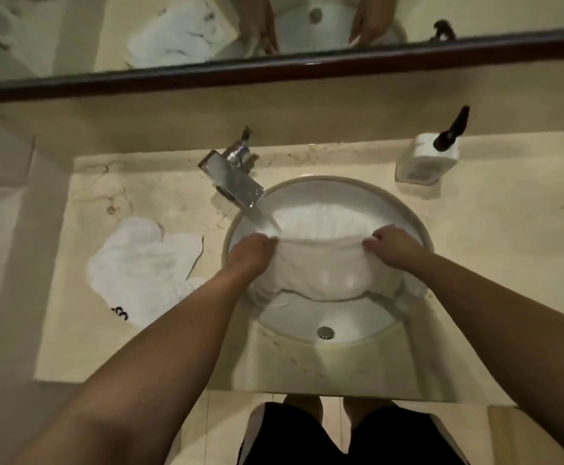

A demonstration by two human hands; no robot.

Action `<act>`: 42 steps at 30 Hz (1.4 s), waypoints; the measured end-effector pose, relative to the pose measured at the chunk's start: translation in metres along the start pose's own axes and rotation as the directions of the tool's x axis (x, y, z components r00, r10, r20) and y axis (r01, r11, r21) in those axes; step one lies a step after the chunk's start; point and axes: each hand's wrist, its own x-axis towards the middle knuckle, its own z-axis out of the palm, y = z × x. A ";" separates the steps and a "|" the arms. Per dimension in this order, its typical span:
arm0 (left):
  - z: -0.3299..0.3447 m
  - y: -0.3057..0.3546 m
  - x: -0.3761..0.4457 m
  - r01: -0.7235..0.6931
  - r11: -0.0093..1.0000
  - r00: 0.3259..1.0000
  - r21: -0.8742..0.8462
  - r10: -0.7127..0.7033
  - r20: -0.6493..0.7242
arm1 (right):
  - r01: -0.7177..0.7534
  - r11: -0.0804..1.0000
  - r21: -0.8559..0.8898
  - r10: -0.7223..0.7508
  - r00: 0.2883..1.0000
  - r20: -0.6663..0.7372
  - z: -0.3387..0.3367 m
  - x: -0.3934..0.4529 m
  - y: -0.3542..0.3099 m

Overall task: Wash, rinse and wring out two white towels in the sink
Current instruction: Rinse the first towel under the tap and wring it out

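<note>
Towel under the tap

Hands grip one towel (320, 270) by its top edge, left hand (252, 251) and right hand (395, 245) apart, stretching it across the sink (418, 223). Water from the tap (237, 182) lands on it. The second towel (143, 266) lies crumpled on the bench (508, 263), left of the sink.

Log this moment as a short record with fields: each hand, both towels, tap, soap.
left hand: grips the left end of the towel in the sink
right hand: grips its right end
towel in the sink: stretched between both hands over the basin
second towel: crumpled on the counter, left of the sink
tap: running
soap dispenser: on the counter, back right
</note>
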 end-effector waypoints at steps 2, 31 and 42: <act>0.004 0.004 0.023 -0.004 0.997 0.996 -0.071 -0.002 -0.092 | -0.018 0.998 0.066 0.028 0.987 -0.159 0.004 0.025 -0.001; 0.136 0.006 0.134 -0.183 0.964 0.922 -0.191 0.101 -0.374 | 0.241 0.834 -0.497 -0.452 0.814 -0.365 0.139 0.165 -0.021; 0.111 -0.001 0.144 -0.388 0.913 0.913 -0.125 0.362 -0.186 | 0.384 0.717 -0.582 -0.525 0.847 -0.088 0.114 0.140 -0.004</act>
